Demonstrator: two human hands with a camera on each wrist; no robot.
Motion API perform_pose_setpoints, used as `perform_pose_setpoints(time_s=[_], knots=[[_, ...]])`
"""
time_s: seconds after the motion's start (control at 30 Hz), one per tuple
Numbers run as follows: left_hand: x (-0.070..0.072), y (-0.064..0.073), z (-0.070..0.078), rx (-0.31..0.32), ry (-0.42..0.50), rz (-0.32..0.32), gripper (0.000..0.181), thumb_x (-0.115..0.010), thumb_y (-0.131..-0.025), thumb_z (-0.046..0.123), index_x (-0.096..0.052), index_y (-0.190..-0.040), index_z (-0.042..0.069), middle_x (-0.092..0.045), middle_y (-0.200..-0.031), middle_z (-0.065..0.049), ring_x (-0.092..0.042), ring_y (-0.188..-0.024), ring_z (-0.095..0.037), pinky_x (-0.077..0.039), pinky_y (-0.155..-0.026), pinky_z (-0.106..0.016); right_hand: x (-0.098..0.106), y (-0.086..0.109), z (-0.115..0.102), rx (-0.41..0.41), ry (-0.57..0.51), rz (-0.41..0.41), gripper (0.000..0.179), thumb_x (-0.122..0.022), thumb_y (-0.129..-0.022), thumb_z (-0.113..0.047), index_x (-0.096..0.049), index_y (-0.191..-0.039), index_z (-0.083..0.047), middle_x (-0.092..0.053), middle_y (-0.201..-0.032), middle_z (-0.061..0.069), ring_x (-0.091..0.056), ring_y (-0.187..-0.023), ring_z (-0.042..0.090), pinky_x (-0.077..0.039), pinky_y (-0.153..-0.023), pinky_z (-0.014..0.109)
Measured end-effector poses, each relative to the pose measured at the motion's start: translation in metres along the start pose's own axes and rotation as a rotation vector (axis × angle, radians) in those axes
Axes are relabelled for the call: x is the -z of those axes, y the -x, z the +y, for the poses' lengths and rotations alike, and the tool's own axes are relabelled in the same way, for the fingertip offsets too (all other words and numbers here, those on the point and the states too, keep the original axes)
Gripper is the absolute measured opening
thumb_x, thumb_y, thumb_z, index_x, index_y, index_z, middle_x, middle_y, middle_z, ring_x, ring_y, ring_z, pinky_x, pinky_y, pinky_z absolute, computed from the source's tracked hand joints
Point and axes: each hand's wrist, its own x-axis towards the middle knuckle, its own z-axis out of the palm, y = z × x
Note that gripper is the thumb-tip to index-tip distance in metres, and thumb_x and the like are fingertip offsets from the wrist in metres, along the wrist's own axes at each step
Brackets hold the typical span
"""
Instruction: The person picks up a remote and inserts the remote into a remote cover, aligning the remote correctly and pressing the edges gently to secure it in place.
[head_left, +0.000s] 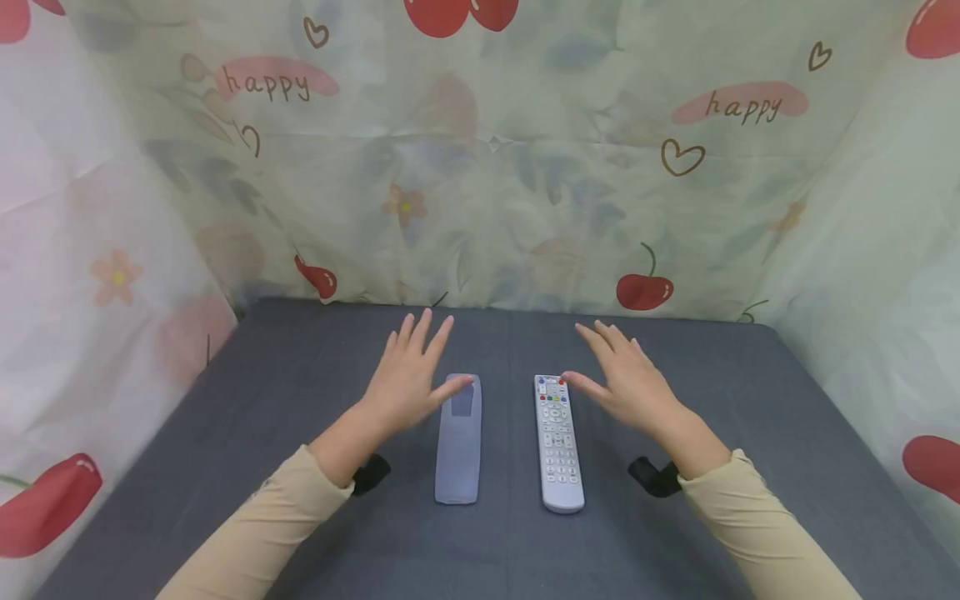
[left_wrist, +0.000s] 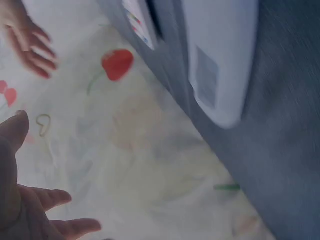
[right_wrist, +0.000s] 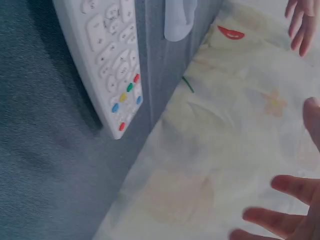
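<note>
Left grip (head_left: pixel 403 381) and right grip (head_left: pixel 632 382) spread wide, tabletop (head_left: pixel 509 467) separating remote (head_left: pixel 558 446) from pale case (head_left: pixel 458 454).

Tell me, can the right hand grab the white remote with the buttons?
Probably yes: the right hand is open and empty, close to the white remote, and nothing seems to lie between them.

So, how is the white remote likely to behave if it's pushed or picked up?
The white remote should stay stiff when lifted, judging by its straight, hard-looking body. It probably won't roll, since it lies flat, buttons up. The dark tabletop looks fabric-like, so pushing may meet some drag.
</note>
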Motion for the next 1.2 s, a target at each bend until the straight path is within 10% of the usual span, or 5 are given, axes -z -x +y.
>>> perform_pose_setpoints(time_s=[0.17, 0.7, 1.2], knots=[[-0.004, 0.005, 0.014, 0.015, 0.218, -0.1, 0.079, -0.049, -0.091, 0.054, -0.016, -0.15, 0.015, -0.016, -0.156, -0.017, -0.013, -0.145, -0.035, -0.024, -0.112, -0.055, -0.006, 0.006, 0.003, -0.008, -0.032, -0.043, 0.066, -0.058, -0.089, -0.046, -0.041, -0.139, -0.006, -0.043, -0.141, 0.019, -0.043, -0.129, 0.036, -0.04, -0.099, 0.054], [-0.06, 0.004, 0.043, -0.056, 0.727, -0.323, 0.06, -0.049, -0.095, 0.04, -0.035, -0.141, 0.003, -0.041, -0.143, -0.017, -0.047, -0.126, -0.035, -0.044, -0.1, -0.046, -0.047, 0.011, 0.018, -0.029, -0.237, -0.158, 0.052, -0.071, -0.082, -0.029, -0.056, -0.119, 0.004, -0.064, -0.094, 0.011, -0.056, -0.077, 0.016, -0.048, -0.066, 0.03], [-0.099, 0.009, 0.067, 0.12, 0.978, -0.462, 0.062, -0.059, -0.091, 0.024, -0.032, -0.143, 0.002, -0.058, -0.121, -0.02, -0.067, -0.091, -0.027, -0.055, -0.076, -0.03, -0.073, 0.018, 0.024, -0.17, -0.428, -0.289, 0.065, -0.074, -0.08, -0.029, -0.047, -0.123, 0.012, -0.061, -0.072, 0.005, -0.057, -0.055, 0.011, -0.048, -0.052, 0.026]])
